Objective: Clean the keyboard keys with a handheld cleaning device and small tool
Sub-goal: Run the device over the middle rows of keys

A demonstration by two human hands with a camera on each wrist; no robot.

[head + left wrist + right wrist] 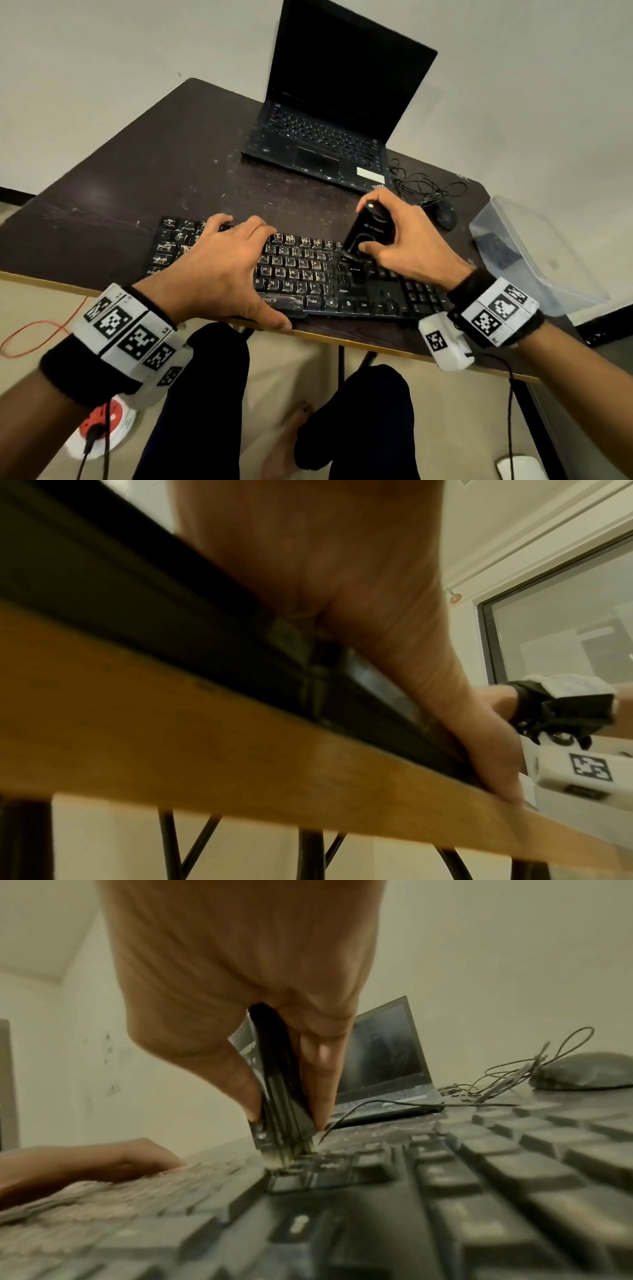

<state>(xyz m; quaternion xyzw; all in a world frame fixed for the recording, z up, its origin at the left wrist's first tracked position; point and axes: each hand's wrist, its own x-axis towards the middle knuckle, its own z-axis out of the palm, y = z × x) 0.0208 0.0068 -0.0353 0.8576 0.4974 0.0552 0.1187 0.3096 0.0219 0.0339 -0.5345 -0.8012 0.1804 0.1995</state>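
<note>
A black, dusty keyboard [308, 274] lies along the near edge of the dark table [137, 178]. My left hand [226, 260] lies flat over its left half, fingers spread on the keys, thumb [493, 772] along the front edge. My right hand [394, 236] grips a black handheld cleaning device [368, 228] upright, thumb on its front, fingers behind. Its brush tip [291, 1153] presses between keys near the Enter key, in the keyboard's [445, 1191] upper right part. The right half looks cleaner than the left.
An open black laptop [329, 113] stands at the back of the table. A tangled cable [421, 185] and black mouse [445, 214] lie right of it. A clear plastic box [534, 253] sits at the right edge. My knees are under the table edge [240, 750].
</note>
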